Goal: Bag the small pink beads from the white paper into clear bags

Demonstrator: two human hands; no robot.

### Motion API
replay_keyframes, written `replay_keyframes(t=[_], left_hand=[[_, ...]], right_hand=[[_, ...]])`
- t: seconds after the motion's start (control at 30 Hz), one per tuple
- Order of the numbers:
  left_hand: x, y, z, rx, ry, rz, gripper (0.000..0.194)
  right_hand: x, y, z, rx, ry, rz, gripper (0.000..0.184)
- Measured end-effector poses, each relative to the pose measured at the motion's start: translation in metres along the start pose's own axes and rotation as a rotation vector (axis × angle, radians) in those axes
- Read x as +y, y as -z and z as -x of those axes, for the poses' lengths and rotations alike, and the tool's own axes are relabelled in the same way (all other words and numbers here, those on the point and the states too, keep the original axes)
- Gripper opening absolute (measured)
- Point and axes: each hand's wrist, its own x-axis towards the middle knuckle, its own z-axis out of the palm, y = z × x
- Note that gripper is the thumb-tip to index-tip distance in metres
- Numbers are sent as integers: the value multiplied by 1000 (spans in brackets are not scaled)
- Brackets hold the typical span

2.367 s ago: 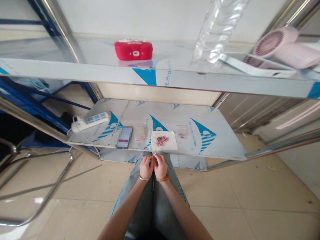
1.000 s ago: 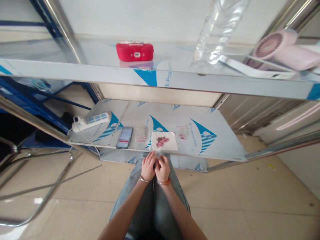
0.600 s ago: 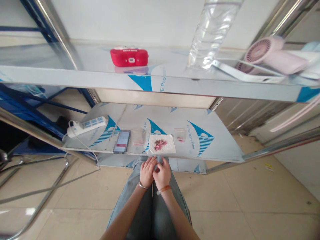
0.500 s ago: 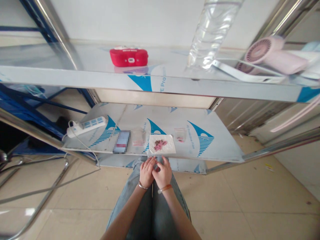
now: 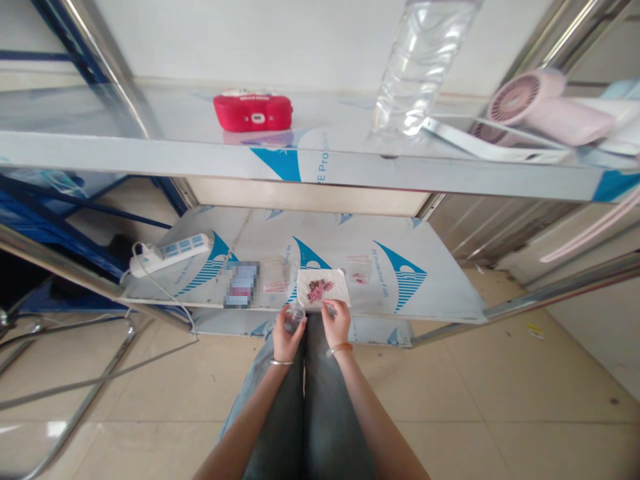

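My left hand (image 5: 288,335) is curled round a small clear plastic piece (image 5: 297,312) just off the shelf's front edge; its exact kind is too blurred to tell. My right hand (image 5: 337,324) has its fingertips drawn together at the front edge of a white paper sheet (image 5: 338,280). Whatever those fingertips may hold is too small to make out. On the sheet lies a heap of pink and dark red beads (image 5: 319,289). To its right is a clear zip bag (image 5: 359,270) with a few red bits inside, and to its left another clear bag (image 5: 277,277).
A phone (image 5: 242,285) and a white power strip (image 5: 170,255) lie left on the lower shelf (image 5: 330,233). Above, the upper shelf (image 5: 200,155) carries a red case (image 5: 254,112), a clear bottle (image 5: 423,70) and a pink fan (image 5: 550,110).
My hands were together over my knees and have moved apart. The left now shows the clear piece in its fingers; the right has reached forward to the paper's edge.
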Motion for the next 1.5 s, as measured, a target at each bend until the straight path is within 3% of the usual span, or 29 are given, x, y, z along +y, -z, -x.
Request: replay_keyframes(t=[0.1,0.2,0.4,0.57,0.7,0.87,1.07,1.17,1.27,1.37,1.5], left_hand=[[3,-2,-18,70,274,320,44],[6,-1,-35,67,505,540,36],[19,9,-55,-142,810,774,37],[44,18,-66,-319,915,890,58],[62,23,-74,-425,912,944,68],[63,31,-77,-467,916,945,59],[49,29,-77,-489,879,937,51],[47,21,-76,-481,743,836,43],[51,15,-76,-473,487,761,48],[57,14,-80,-491,297,695,48],[63,15,-86,-516,184,622,48]], right_hand=[[27,-15,-3,60,20,142,23],[41,-27,2,62,41,298,23],[40,-39,11,113,-12,392,27],[40,-42,10,123,-6,434,29],[35,-43,10,121,-43,439,28],[33,-38,1,153,-104,322,31],[15,-13,-46,264,-146,-5,41],[-15,4,-78,303,-150,-123,41],[-51,23,-100,276,-131,-183,37],[-83,37,-109,198,-61,-184,30],[-102,42,-104,67,91,-150,22]])
